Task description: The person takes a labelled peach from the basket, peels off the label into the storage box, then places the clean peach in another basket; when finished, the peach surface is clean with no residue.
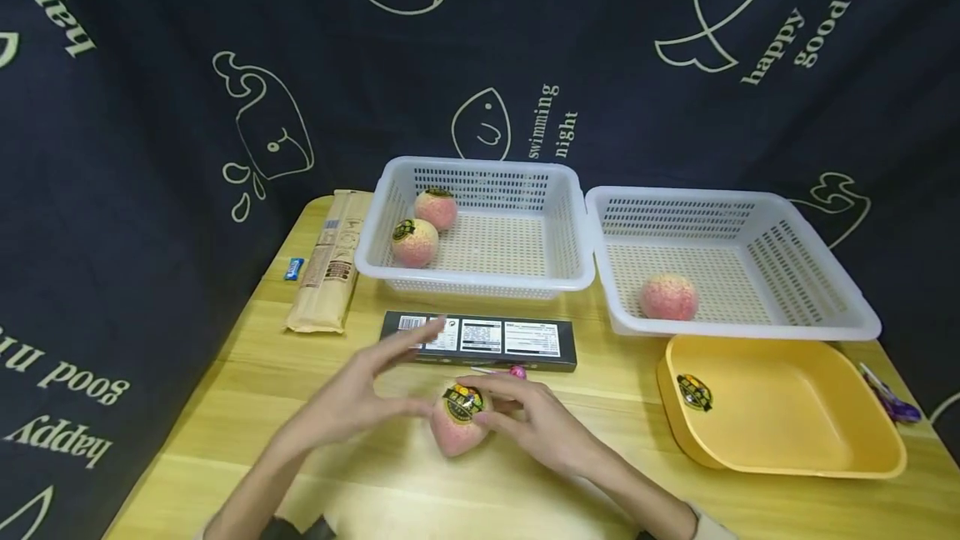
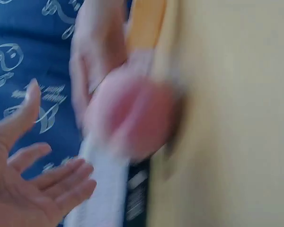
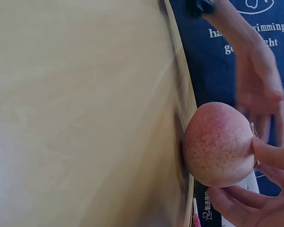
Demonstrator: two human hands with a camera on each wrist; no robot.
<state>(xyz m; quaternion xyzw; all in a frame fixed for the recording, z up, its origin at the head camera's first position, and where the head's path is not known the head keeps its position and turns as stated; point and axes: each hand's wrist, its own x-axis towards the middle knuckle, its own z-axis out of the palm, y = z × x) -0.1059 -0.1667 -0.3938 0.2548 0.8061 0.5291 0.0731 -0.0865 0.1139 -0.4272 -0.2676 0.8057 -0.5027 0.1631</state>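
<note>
Head view: round, speckled peach [image 1: 459,423]

peaches [image 1: 459,423]: 4 | white baskets [image 1: 480,282]: 2 | yellow tray [image 1: 780,448]: 1 | black box [image 1: 480,340]: 1 | stickers: 4, possibly more hidden

Two bare hands, bare forearms, no gloves. Left hand [image 1: 352,398]: no ring, no watch, no band visible at wrist; forearm bare down to frame edge. Right hand [image 1: 543,427]: likewise no jewellery seen; pale, light-coloured sleeve cuff [image 1: 705,523] shows at forearm near bottom edge, fabric possibly knit, too little in view to tell. Fingernails short, unpainted as far as right wrist view shows [image 3: 255,132]. Left wrist view blurred; fingers [image 2: 47,182] bare there too
</note>
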